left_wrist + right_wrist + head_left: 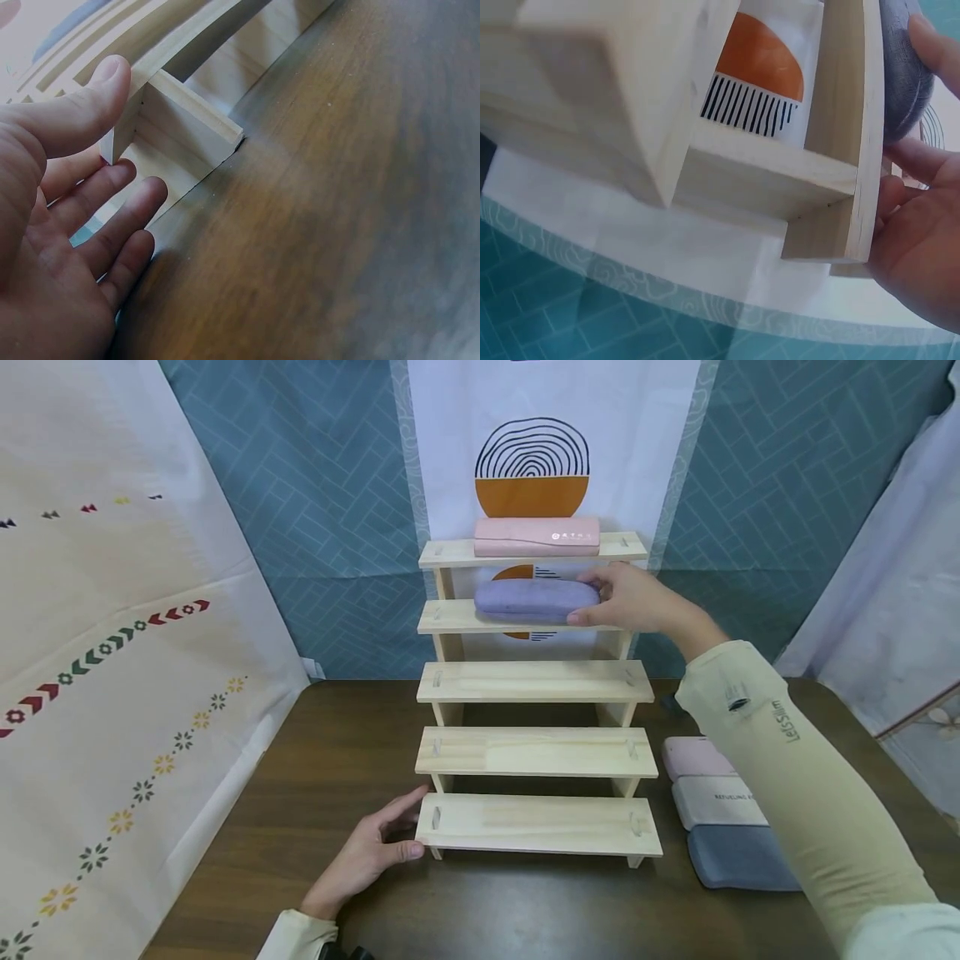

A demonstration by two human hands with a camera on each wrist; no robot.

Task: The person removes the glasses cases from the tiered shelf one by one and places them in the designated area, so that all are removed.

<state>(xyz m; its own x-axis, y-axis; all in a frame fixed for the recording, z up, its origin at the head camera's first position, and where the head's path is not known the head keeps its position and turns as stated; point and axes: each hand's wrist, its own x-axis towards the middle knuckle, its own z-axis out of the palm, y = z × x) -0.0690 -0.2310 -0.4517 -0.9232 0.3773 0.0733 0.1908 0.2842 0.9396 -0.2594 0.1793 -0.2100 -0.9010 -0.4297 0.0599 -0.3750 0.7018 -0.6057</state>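
Observation:
My right hand (630, 597) pinches the right end of a lavender-blue glasses case (528, 600) between thumb and fingers, at the second shelf from the top of a pale wooden stepped rack (536, 681). In the right wrist view the case (901, 75) looks dark grey-blue, and the fingers lie against its end. My left hand (367, 852) is at the left end of the lowest step. Close up, its thumb lies along the wooden board end (172, 112), with the other fingers loosely extended beside the corner. A pink glasses case (536, 537) lies on the top shelf.
Right of the rack, a pink case (693, 756), a light grey case (716, 800) and a blue case (738, 857) lie in a row on the dark wooden table (322, 752), partly hidden by the right sleeve. Patterned cloth (300, 485) hangs behind and on both sides.

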